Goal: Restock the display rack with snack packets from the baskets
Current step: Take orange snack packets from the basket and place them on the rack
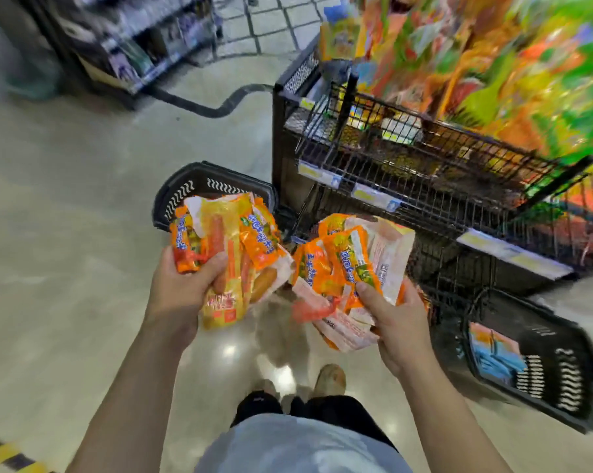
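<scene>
My left hand (182, 288) grips a bunch of orange and yellow snack packets (233, 247), held above the floor in front of a black basket (192, 192). My right hand (395, 322) grips a second bunch of orange snack packets (349, 264), thumb on top. The black wire display rack (424, 172) stands to the right, its tiered shelves partly filled and blurred with colourful packets higher up. A second black basket (544, 367) lies on the floor at the right with blue and orange packets inside.
A dark shelving unit (134, 46) stands at the back left across the pale glossy floor. A grey hose or cable (213, 107) runs along the floor towards the rack. My shoes (329, 380) are below. Yellow-black tape (1, 452) marks the bottom left corner.
</scene>
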`<control>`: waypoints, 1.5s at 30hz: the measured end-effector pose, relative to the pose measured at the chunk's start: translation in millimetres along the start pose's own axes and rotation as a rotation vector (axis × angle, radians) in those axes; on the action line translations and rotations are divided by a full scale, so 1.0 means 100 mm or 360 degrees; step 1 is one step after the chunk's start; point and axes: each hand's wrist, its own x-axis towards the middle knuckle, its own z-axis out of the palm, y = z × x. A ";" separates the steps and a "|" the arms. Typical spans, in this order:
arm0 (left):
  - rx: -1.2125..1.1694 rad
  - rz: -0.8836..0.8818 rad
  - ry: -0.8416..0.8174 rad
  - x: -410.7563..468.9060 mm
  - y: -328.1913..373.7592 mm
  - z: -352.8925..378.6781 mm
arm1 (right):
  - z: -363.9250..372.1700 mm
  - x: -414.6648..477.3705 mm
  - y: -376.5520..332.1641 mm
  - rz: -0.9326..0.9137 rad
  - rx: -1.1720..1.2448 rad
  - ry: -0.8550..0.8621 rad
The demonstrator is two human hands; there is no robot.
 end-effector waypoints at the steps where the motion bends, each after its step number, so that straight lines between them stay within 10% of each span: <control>1: -0.0015 0.0035 0.0001 -0.02 0.13 -0.03 | 0.06 -0.04 -0.10 -0.0030 0.0010 -0.0032; 27: -0.0243 0.0331 0.0208 0.65 1.35 -1.04 | 1.91 0.45 -0.94 -0.0261 0.0028 -0.0481; 45: -0.0024 0.0122 0.0359 3.28 1.70 -1.30 | 3.71 2.61 -0.92 -0.0043 -0.0071 -0.0429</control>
